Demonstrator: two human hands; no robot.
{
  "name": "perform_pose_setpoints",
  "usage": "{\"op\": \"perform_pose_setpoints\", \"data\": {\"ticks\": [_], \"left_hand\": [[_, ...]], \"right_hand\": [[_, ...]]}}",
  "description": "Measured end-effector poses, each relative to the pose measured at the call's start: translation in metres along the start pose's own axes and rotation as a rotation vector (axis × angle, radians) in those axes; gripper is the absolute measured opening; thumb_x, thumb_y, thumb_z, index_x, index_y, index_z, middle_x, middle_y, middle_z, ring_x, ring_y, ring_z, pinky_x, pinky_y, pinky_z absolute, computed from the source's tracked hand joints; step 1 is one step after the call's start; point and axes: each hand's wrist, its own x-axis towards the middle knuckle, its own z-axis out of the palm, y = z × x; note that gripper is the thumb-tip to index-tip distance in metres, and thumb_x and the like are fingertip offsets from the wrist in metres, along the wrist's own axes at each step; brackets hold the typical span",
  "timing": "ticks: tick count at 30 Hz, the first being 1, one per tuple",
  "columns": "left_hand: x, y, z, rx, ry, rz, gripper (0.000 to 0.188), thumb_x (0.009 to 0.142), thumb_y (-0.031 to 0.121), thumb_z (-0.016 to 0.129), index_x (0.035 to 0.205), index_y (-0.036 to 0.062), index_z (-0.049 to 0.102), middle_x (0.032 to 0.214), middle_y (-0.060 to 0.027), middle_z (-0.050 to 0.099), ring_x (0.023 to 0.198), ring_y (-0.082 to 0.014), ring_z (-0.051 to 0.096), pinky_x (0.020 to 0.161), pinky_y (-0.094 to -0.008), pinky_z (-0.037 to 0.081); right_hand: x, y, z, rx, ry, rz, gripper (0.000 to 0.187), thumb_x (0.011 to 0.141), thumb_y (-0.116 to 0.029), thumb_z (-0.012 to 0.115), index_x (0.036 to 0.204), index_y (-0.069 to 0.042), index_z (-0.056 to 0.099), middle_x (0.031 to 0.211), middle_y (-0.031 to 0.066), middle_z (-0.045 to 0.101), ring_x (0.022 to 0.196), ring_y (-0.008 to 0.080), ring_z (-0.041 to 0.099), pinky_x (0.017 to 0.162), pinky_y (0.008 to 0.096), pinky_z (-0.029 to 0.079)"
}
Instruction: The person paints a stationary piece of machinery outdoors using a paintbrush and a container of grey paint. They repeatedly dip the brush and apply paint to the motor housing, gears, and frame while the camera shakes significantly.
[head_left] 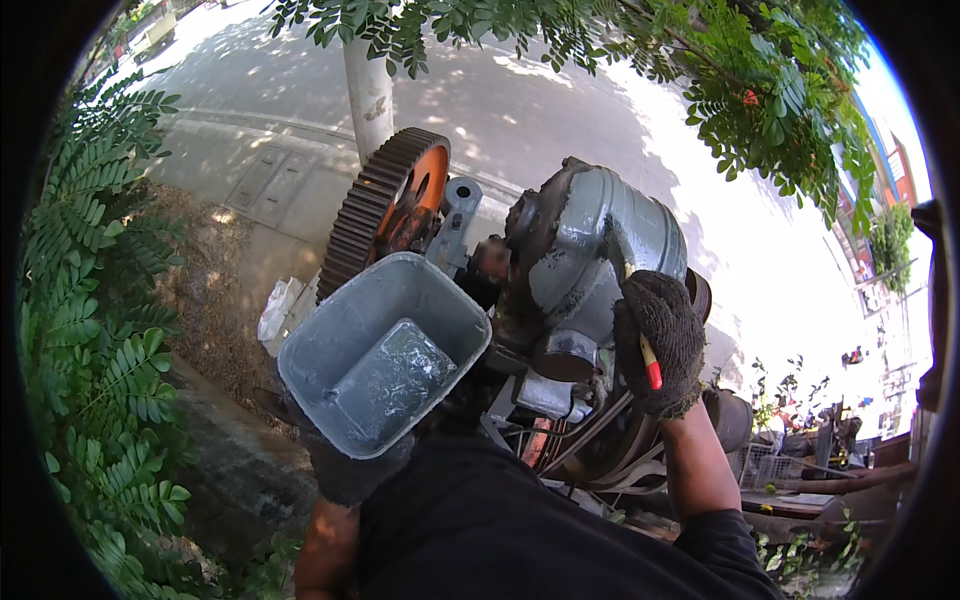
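Observation:
My right hand (657,340), in a dark knitted glove, grips a paintbrush (650,362) whose pale handle ends in a red tip. The bristles are not clearly visible; the brush hand is up against the grey-painted machine housing (610,225). Dark, unpainted patches show on the housing's left side. In my gloved left hand (358,468) is a grey plastic tub (325,345), tilted toward me, with wet-looking grey paint over its bottom. The tub hides most of the left fingers.
A large toothed gear wheel (375,205) with an orange face stands behind the tub, beside a grey bracket (458,215). Belts and a pulley (605,450) lie below the housing. Leafy branches (110,330) crowd the left, and a pale post (368,100) rises by the road.

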Motion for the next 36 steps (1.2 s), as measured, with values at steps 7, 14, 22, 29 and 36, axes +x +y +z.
{"op": "perform_pose_setpoints", "data": {"ticks": [7, 14, 22, 29, 36], "left_hand": [[-0.006, -0.007, 0.001, -0.045, 0.027, -0.022, 0.094, 0.076, 0.038, 0.096, 0.149, 0.0014, 0.051, 0.137, -0.0194, 0.062, 0.122, -0.0372, 0.065, 0.101, -0.0482, 0.055], [0.005, 0.002, 0.002, -0.106, 0.012, -0.104, 0.086, 0.078, 0.036, 0.095, 0.147, 0.0025, 0.055, 0.136, -0.0196, 0.063, 0.124, -0.0394, 0.064, 0.105, -0.0503, 0.052], [0.0, -0.012, -0.007, 0.177, -0.113, 0.026, 0.085, 0.078, 0.03, 0.093, 0.149, 0.003, 0.053, 0.14, -0.0195, 0.06, 0.128, -0.0406, 0.06, 0.109, -0.0513, 0.049], [-0.004, -0.016, 0.001, 0.011, -0.028, 0.096, 0.081, 0.077, 0.029, 0.091, 0.145, 0.0027, 0.055, 0.136, -0.0193, 0.061, 0.127, -0.0409, 0.06, 0.11, -0.0524, 0.047], [0.004, -0.015, 0.001, -0.041, -0.053, 0.031, 0.083, 0.077, 0.034, 0.091, 0.145, 0.0026, 0.055, 0.137, -0.0195, 0.061, 0.126, -0.042, 0.06, 0.11, -0.0526, 0.046]], "right_hand": [[-0.064, -0.033, 0.05, 0.084, -0.384, 0.038, 0.035, 0.089, -0.008, 0.077, 0.122, -0.003, 0.069, 0.122, 0.0227, 0.07, 0.112, 0.0449, 0.068, 0.096, 0.0553, 0.055], [-0.059, -0.043, 0.049, 0.249, -0.273, -0.018, 0.02, 0.084, -0.022, 0.068, 0.098, -0.007, 0.07, 0.106, 0.0127, 0.069, 0.1, 0.0361, 0.068, 0.083, 0.047, 0.055], [-0.037, 0.0, -0.018, 0.029, -0.08, 0.002, 0.022, 0.092, -0.016, 0.075, 0.11, -0.003, 0.074, 0.117, 0.0164, 0.073, 0.112, 0.0403, 0.069, 0.094, 0.0523, 0.057], [-0.048, -0.014, -0.025, 0.308, -0.063, 0.542, 0.025, 0.093, -0.016, 0.079, 0.113, -0.001, 0.079, 0.107, 0.0145, 0.079, 0.104, 0.0318, 0.075, 0.096, 0.0432, 0.058], [-0.051, 0.021, -0.014, 0.648, -0.282, 0.506, 0.027, 0.09, -0.015, 0.082, 0.113, -0.001, 0.08, 0.114, 0.015, 0.08, 0.105, 0.0306, 0.076, 0.097, 0.0411, 0.058]]}}
